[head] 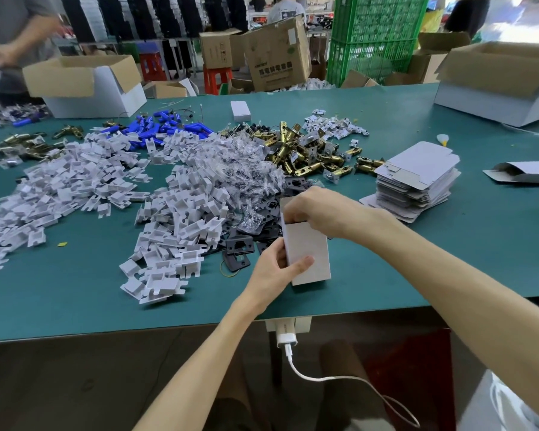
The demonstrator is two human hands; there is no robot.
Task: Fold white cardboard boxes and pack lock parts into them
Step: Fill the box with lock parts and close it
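My left grip (276, 267) clamps the white box (308, 244) upright over the table (75, 290); my right grip (319, 209) curls round its open top edge.

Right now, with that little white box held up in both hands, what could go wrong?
1. The left hand grips the white box low down while the right hand works at its open top; a hard push might crumple the card.
2. The pile of white plastic pieces lies close to the left hand; a careless sweep could scatter some toward the edge of the table.
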